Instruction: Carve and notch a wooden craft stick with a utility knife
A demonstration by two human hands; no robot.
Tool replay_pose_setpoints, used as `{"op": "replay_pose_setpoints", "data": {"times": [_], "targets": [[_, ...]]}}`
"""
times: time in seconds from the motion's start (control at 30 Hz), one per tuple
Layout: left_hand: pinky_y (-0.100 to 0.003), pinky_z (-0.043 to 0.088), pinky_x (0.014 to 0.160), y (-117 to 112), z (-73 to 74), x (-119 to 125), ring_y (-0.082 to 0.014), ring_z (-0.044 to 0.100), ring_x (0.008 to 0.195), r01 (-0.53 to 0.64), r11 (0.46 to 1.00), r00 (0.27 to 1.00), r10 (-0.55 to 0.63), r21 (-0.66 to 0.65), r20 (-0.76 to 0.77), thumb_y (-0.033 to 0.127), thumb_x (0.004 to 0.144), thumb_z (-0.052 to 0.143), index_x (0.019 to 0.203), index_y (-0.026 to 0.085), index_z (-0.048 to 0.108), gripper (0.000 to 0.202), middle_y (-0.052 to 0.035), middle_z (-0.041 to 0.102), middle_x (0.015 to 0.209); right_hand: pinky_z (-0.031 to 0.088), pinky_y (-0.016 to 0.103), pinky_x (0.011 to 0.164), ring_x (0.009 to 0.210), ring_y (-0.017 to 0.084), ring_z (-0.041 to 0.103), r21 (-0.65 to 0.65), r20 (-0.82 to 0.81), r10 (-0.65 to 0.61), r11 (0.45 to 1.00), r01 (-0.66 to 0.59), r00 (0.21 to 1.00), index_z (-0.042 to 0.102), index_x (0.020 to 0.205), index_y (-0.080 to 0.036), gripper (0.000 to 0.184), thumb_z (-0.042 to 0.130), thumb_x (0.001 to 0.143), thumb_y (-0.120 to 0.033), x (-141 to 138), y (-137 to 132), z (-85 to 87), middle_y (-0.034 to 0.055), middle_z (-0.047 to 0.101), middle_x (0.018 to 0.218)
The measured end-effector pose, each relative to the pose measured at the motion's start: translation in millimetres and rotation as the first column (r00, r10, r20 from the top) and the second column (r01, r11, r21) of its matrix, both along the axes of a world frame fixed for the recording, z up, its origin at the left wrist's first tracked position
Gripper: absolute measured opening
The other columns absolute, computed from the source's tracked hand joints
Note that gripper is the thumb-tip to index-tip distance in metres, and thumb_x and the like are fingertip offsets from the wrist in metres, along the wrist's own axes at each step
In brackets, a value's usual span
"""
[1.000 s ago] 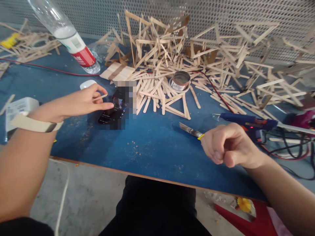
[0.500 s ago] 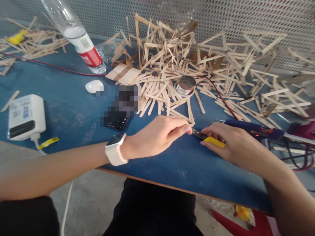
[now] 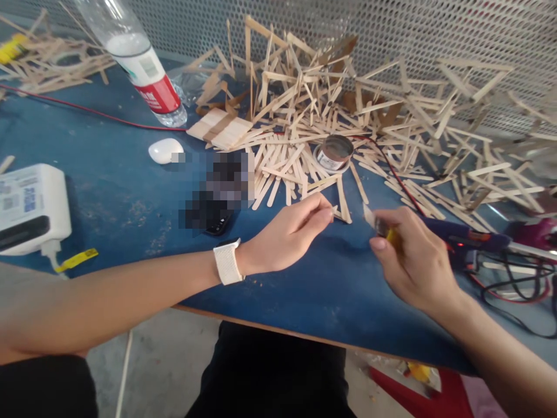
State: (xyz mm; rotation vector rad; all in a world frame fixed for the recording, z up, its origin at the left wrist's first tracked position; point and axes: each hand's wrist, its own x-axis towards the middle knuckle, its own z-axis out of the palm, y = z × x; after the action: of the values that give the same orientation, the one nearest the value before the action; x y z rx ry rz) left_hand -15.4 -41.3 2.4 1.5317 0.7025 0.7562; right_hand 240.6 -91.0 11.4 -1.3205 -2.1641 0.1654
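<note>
My right hand (image 3: pixel 413 255) is closed around a yellow-handled utility knife (image 3: pixel 394 238), with its pale blade tilted up and leftward, apart from my left hand. My left hand (image 3: pixel 291 235), a watch with a white band (image 3: pixel 228 262) on its wrist, hovers over the table with thumb and index finger pinched together. A tiny pale tip shows at those fingertips, but what it belongs to is unclear. Just beyond them, two wooden craft sticks joined in a V (image 3: pixel 343 200) lie by the heap of sticks (image 3: pixel 287 157).
An open tin (image 3: pixel 335 152) stands among the sticks. Right of my right hand lies a blue glue gun (image 3: pixel 461 232) with tangled cables (image 3: pixel 531 284). Leftward are a partly blurred phone (image 3: pixel 217 223), a white earbud case (image 3: pixel 163 151), a water bottle (image 3: pixel 152 87) and a white power bank (image 3: pixel 37 209).
My right hand has drawn the knife away from my left fingertips and turned its blade upward. My left hand has shifted slightly left and stays pinched. The whole view has shifted a little.
</note>
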Motion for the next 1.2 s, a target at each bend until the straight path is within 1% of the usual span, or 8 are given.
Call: {"op": "replay_pose_setpoints", "data": {"times": [0.1,0.2,0.3,0.4,0.5,0.7,0.97,1.2], "targets": [[-0.029,0.035,0.062,0,-0.2,-1,-0.0114,0.039,0.068,0.037,0.998,0.995,-0.033,-0.042,0.093,0.057,0.110,0.060,0.099,0.021,0.054,0.037,0.0041,0.043,0.080,0.047,0.032,0.065,0.069,0.017,0.060,-0.049,-0.019,0.058,0.997,-0.059,0.998,0.064,0.120,-0.023,0.022,0.051,0.112,-0.040,-17,2,2.7,0.0020,0.062,0.089],[-0.029,0.038,0.065,-2,-2.2,-2,-0.0127,0.043,0.069,0.051,0.998,0.989,-0.055,0.027,0.140,0.053,0.114,0.053,0.097,0.022,0.052,0.035,0.0031,0.045,0.078,0.046,0.032,0.066,0.071,0.017,0.060,-0.041,-0.061,0.063,0.997,-0.066,0.996,0.060,0.108,-0.025,0.020,0.048,0.113,-0.039,-32,5,0.4,0.0016,0.062,0.087],[-0.031,0.040,0.073,-5,-1.9,-3,-0.0132,0.046,0.074,0.008,0.988,0.993,-0.025,0.151,0.113,0.045,0.117,0.047,0.097,0.023,0.048,0.030,0.0019,0.048,0.084,0.044,0.031,0.063,0.067,0.016,0.057,0.017,-0.068,0.040,0.999,-0.039,0.997,0.057,0.101,-0.025,0.022,0.047,0.114,-0.041,-40,6,-5.3,0.0005,0.061,0.083],[-0.033,0.040,0.075,-8,0.9,-4,-0.0145,0.047,0.075,0.037,0.988,0.997,-0.047,0.149,0.063,0.046,0.118,0.046,0.101,0.023,0.049,0.028,0.0019,0.049,0.086,0.040,0.030,0.058,0.059,0.014,0.051,0.030,-0.055,0.035,0.999,-0.033,0.998,0.054,0.097,-0.025,0.024,0.047,0.114,-0.041,-40,4,-9.9,-0.0017,0.057,0.075],[-0.035,0.041,0.077,-9,2.8,-4,-0.0167,0.047,0.077,0.075,0.988,0.996,-0.079,0.134,0.026,0.052,0.117,0.041,0.097,0.023,0.049,0.036,-0.0001,0.050,0.087,0.038,0.030,0.056,0.054,0.014,0.048,0.036,-0.038,0.059,0.998,-0.058,0.998,0.056,0.100,-0.024,0.024,0.047,0.114,-0.042,-38,4,-11.9,-0.0026,0.057,0.072],[-0.033,0.044,0.081,-9,4.2,-3,-0.0157,0.047,0.080,0.104,0.981,0.994,-0.110,0.163,0.024,0.050,0.118,0.040,0.100,0.023,0.051,0.035,0.0002,0.050,0.090,0.040,0.029,0.056,0.054,0.014,0.052,0.050,-0.025,0.099,0.994,-0.097,0.995,0.059,0.104,-0.024,0.020,0.050,0.112,-0.040,-36,4,-12.6,-0.0017,0.064,0.075],[-0.032,0.040,0.072,-7,1.2,-9,-0.0142,0.043,0.074,0.200,0.973,0.979,-0.203,0.117,0.008,0.050,0.117,0.046,0.110,0.023,0.053,0.028,0.0018,0.047,0.087,0.044,0.028,0.058,0.062,0.014,0.062,0.061,-0.061,0.126,0.991,-0.122,0.990,0.062,0.117,-0.024,0.020,0.050,0.113,-0.039,-35,0,-12.5,0.0003,0.071,0.083],[-0.033,0.039,0.070,-3,-0.5,-10,-0.0135,0.041,0.072,0.264,0.962,0.964,-0.265,0.075,0.006,0.050,0.115,0.048,0.100,0.023,0.051,0.031,0.0020,0.045,0.085,0.046,0.028,0.059,0.062,0.014,0.064,0.041,-0.045,0.169,0.985,-0.167,0.985,0.063,0.119,-0.023,0.023,0.049,0.114,-0.041,-35,-1,-8.2,0.0019,0.073,0.086]]}}
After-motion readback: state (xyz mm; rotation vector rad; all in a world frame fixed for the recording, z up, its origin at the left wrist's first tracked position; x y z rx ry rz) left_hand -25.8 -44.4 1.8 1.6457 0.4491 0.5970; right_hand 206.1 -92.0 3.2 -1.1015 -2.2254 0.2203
